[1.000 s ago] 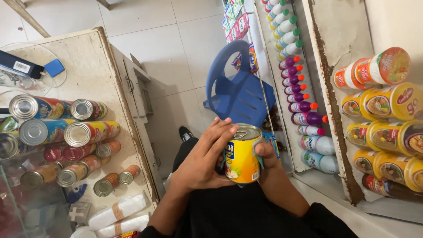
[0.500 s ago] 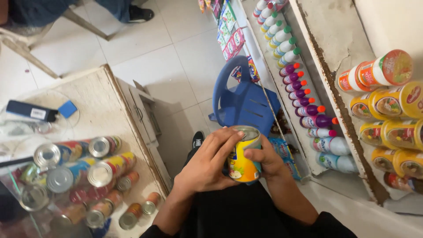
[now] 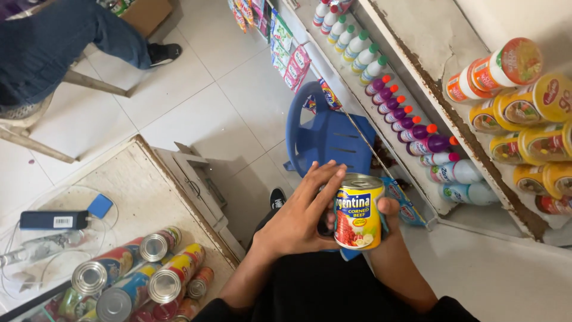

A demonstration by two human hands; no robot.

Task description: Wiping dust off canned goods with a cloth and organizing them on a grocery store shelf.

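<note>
I see white floor tiles [image 3: 196, 113] as the widest open stretch, running up from the blue plastic chair [image 3: 328, 140] toward the top of the view. Right of that chair a long white shelf unit [image 3: 429, 71] runs diagonally, its front edge chipped and rusty; a row of purple-capped bottles [image 3: 399, 116] stands just behind that edge, and yellow tins [image 3: 530, 107] lie stacked on their sides further right of the chair. Left of the chair sits the tabletop [image 3: 137, 191], its worn corner pointing toward the chair with a narrow gap of floor between them. Lying cans [image 3: 143, 274] crowd the tabletop's near edge, and a dark blue box [image 3: 53, 219] rests further left. Far up-left of the chair, another person's jeans leg [image 3: 65, 42] and shoe occupy a wooden seat.

Just below the chair, I hold a yellow-and-red can [image 3: 358, 211] upright between both hands. My left hand [image 3: 301, 214] presses its fingers around the can's left side, clasping it. My right hand [image 3: 387, 217] is mostly hidden behind the can, thumb curled at its right edge, gripping too.
</note>
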